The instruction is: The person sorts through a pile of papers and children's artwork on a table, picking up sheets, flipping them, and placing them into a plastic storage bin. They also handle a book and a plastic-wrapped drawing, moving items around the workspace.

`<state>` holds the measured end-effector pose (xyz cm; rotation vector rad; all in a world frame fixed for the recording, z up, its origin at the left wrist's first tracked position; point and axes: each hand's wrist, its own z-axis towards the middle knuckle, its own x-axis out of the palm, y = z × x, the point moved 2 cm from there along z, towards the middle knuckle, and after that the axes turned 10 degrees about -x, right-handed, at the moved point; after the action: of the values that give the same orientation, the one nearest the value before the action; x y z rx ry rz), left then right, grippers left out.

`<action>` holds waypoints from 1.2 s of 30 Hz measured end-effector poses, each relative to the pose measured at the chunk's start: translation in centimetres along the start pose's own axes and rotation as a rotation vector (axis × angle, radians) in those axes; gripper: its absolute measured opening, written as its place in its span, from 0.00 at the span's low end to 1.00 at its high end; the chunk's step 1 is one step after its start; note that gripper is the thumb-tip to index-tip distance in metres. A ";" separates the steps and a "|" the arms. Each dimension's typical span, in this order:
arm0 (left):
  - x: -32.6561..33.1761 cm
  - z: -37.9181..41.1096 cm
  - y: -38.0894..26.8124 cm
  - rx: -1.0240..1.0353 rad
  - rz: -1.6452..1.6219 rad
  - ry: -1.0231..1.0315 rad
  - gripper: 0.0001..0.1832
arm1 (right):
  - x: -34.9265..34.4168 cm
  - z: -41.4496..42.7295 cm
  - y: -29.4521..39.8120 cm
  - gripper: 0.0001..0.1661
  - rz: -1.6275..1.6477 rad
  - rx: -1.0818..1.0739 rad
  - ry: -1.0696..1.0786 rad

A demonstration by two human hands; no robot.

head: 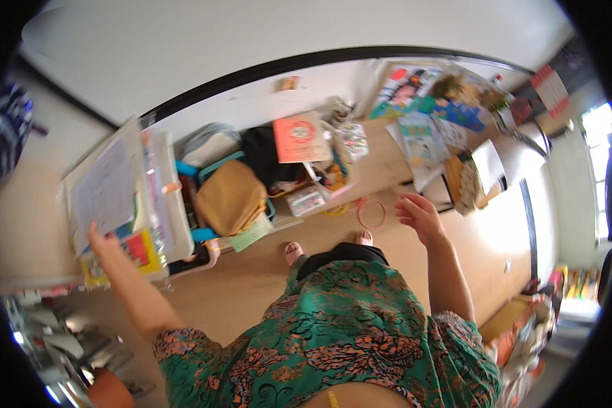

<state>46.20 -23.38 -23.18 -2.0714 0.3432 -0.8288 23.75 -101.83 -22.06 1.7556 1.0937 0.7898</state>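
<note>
At the left, my left hand (104, 244) lies against the lower part of papers and folders (104, 188) on a pale box or stack; a yellow-edged booklet (145, 250) is beside it. The hand is blurred, and whether its fingers grip anything cannot be told. My right hand (421, 217) is raised over the floor with bent fingers and nothing visible in it. Near it, a pink ring (371, 213) lies on the floor. Between the hands, a long low surface holds a brown cloth item (233, 198), a red-and-white printed box or card (301, 137) and a patterned packet (306, 200).
Loose papers (421, 143) and colourful pictures (408, 89) lie at the back right. A chair (469, 178) there bears cloth and a sheet. Shelving or equipment (66, 341) stands lower left, and a box with cloth items (515, 326) lower right. My feet (294, 252) are on the floor.
</note>
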 end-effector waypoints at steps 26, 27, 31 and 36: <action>18.5 -51.7 55.5 -0.796 1.142 0.888 0.18 | -35.2 36.0 -18.8 0.36 -0.775 0.117 -0.457; 18.3 -51.2 56.6 -0.823 1.211 0.875 0.18 | -36.0 37.2 -19.7 0.37 -0.734 0.116 -0.494; 17.0 -49.5 58.5 -0.795 1.383 0.788 0.17 | -37.5 40.9 -23.3 0.37 -0.726 0.173 -0.582; 20.0 -49.1 58.1 -0.750 1.399 0.672 0.17 | -36.4 40.7 -24.1 0.29 -0.642 0.294 -0.436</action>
<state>31.49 -98.59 -40.75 -1.4174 2.3787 -0.4338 35.24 -144.35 -62.35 1.5538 1.3926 -0.1472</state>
